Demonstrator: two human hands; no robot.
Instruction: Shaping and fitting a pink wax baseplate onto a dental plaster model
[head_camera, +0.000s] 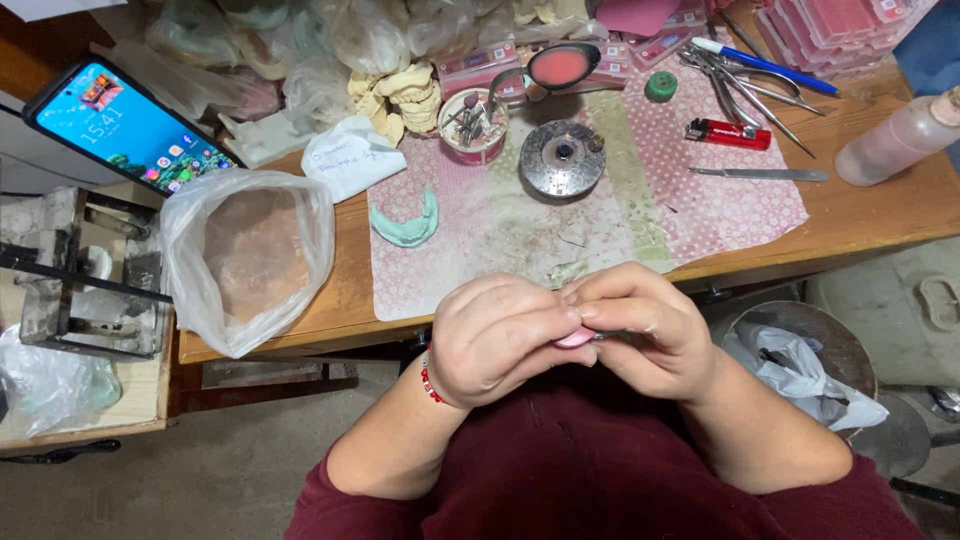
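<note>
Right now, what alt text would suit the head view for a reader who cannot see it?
Both hands, left hand and right hand, pinch a small pink piece together over the person's lap, at the edge of a cluttered wooden bench. On the bench's patterned mat lie a pale green dental cast, a round metal burner and a red lighter.

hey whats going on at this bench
A person seated at a wooden bench holds a small pink piece between both hands, just below the bench edge. The left hand cups it while the right hand pinches it, seemingly with a thin tool. On the bench lie a green dental cast, a red lighter, metal tools, a round burner and a phone.
</note>
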